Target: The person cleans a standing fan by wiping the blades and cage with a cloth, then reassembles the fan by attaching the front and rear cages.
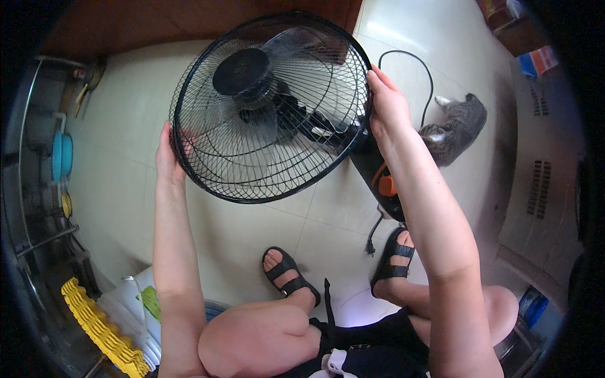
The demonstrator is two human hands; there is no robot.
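A black electric fan faces up and toward me, its round wire grille filling the upper middle of the view. My left hand grips the grille's rim on the left, its fingers partly seen through the wires. On the opposite side my right hand is closed on the rim. Translucent fan blades show blurred behind the wires, around a dark centre cap. The fan's black body slants down to the right, partly hidden by my right forearm, and an orange piece is on it.
A grey tabby cat lies on the tiled floor beside the black power cord. The plug rests near my right sandal. Brown furniture stands ahead, a metal rack left, and cardboard right.
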